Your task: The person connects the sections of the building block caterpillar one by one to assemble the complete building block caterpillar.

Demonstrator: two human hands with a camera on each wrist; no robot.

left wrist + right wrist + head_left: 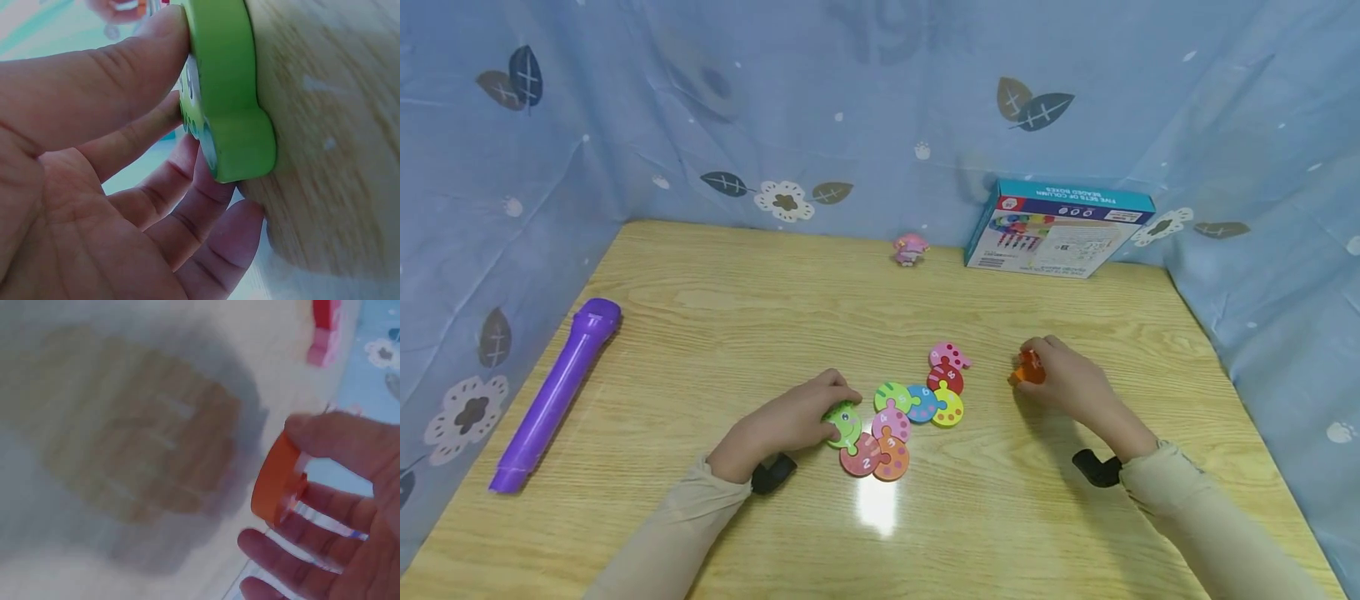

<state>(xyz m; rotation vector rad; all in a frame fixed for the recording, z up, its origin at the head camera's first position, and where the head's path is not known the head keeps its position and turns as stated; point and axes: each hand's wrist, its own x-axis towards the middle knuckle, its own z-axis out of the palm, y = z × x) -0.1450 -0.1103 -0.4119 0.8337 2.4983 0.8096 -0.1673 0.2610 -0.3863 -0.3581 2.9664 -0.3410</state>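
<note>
A chain of numbered round puzzle pieces (892, 425) lies joined on the table in a winding caterpillar shape. At its left end is a green caterpillar-head puzzle piece (845, 423) with a smiling face. My left hand (799, 414) grips this head by its edges; the left wrist view shows the thumb on one edge of the green piece (228, 81) and fingers on the other side. To the right of the chain, my right hand (1070, 379) pinches an orange puzzle piece (1028, 367) between thumb and fingers. In the right wrist view that orange piece (275, 478) is held off the tabletop.
A purple toy microphone (557, 392) lies along the table's left side. At the back stand a small pink figurine (910, 249) and a teal-topped toy box (1056, 232). Blue patterned cloth (880, 108) hangs around the wooden table (737, 292).
</note>
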